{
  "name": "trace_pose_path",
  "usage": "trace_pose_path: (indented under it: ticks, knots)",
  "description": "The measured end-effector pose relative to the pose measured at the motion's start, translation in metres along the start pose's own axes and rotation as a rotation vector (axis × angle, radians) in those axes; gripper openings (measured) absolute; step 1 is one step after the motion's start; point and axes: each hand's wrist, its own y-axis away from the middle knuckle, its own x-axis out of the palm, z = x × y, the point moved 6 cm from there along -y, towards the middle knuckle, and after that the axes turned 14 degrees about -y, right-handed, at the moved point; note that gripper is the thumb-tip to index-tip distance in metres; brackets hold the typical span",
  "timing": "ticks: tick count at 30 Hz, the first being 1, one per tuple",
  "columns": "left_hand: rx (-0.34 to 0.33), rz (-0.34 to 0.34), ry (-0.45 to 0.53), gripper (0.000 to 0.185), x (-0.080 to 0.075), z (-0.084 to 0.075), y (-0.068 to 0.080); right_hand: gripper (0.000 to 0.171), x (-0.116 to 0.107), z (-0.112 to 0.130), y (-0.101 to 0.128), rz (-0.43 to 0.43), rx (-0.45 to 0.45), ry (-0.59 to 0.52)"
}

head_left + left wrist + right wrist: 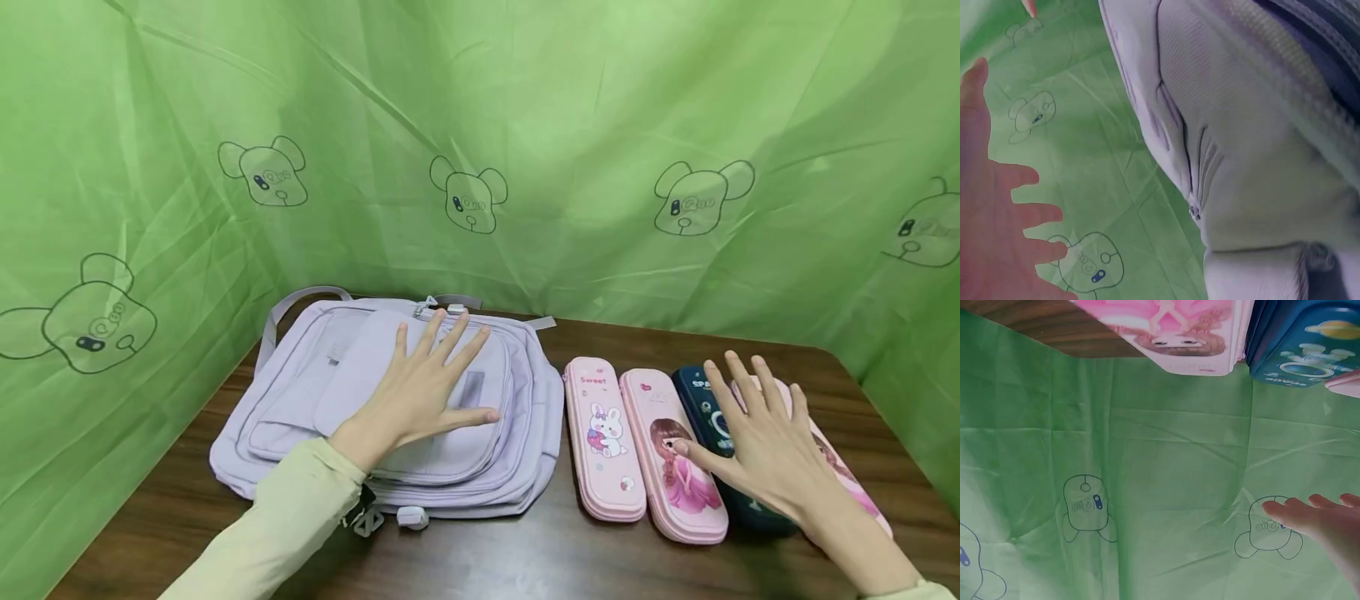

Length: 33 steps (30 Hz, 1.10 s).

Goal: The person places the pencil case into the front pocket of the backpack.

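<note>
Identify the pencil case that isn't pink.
The dark blue pencil case, third from left in the head view, partly hidden by the right hand. The rabbit case, second case and rightmost case are pink.

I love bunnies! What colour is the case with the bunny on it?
The bunny case is light pink, showing best in the head view.

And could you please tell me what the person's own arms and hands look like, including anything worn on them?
The left hand and right hand are bare, with no rings visible. The left sleeve reaches the wrist, pale yellow-green and wrinkled; only a similarly pale edge of the right sleeve shows.
</note>
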Motion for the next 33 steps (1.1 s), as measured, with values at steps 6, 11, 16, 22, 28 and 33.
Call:
trace_pose_path:
  ticks: [6,11,16,22,28,33]
  knots:
    - [0.003,0.068,-0.01,0.097,0.016,-0.011,-0.006,0.108,0.003,0.0,0.003,-0.019,-0.009,0.001]
    - [0.028,0.134,-0.005,0.098,0.032,-0.029,-0.012,0.107,0.003,0.0,0.006,-0.023,-0.014,0.008]
    - [0.029,0.177,-0.032,0.098,0.044,-0.037,-0.015,0.106,0.003,0.0,0.01,-0.017,0.003,0.003]
    - [0.027,0.194,-0.077,0.1,0.048,-0.037,-0.014,0.106,0.004,-0.002,0.012,-0.019,0.017,0.001]
    - [0.017,0.22,-0.1,0.095,0.049,-0.035,-0.014,0.106,0.005,-0.003,0.013,-0.016,0.013,0.009]
    - [0.017,0.235,-0.087,0.088,0.045,-0.032,-0.012,0.106,0.005,-0.005,0.016,0.002,0.059,-0.009]
